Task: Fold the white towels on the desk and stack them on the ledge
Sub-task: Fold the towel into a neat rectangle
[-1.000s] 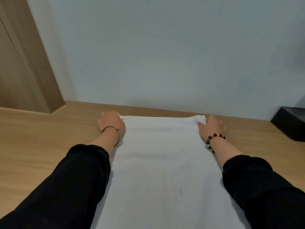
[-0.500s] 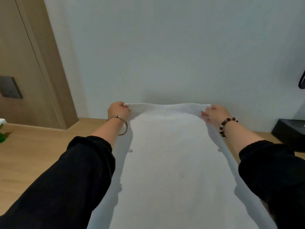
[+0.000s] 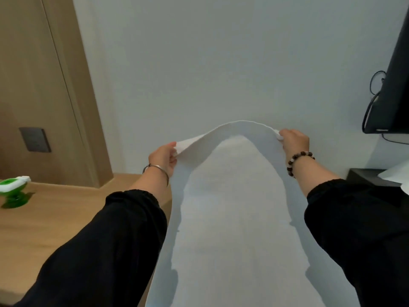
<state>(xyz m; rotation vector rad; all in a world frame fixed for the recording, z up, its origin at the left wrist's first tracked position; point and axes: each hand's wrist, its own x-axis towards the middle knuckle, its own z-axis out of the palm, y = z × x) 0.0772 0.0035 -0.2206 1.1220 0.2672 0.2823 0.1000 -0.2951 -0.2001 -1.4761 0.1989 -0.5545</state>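
Note:
A long white towel (image 3: pixel 232 218) stretches from the bottom of the view up toward the wall, its far end lifted off the wooden desk (image 3: pixel 44 222). My left hand (image 3: pixel 163 157) pinches the far left corner and my right hand (image 3: pixel 293 140) pinches the far right corner. The far edge arches upward between the two hands. Both arms wear black sleeves; the left wrist carries a metal bangle and the right wrist a bead bracelet. The towel hides the desk beneath it.
A green and white object (image 3: pixel 13 191) stands on the desk at the far left. A wooden panel (image 3: pixel 44 85) with a dark switch plate (image 3: pixel 34 139) rises behind it. A black screen (image 3: pixel 389 85) with cables hangs at the right above a black box (image 3: pixel 371 178).
Both hands have raised the towel's far corners from the desk into the air, higher than half a second ago. The far edge now bows upward, and the view has tilted up.

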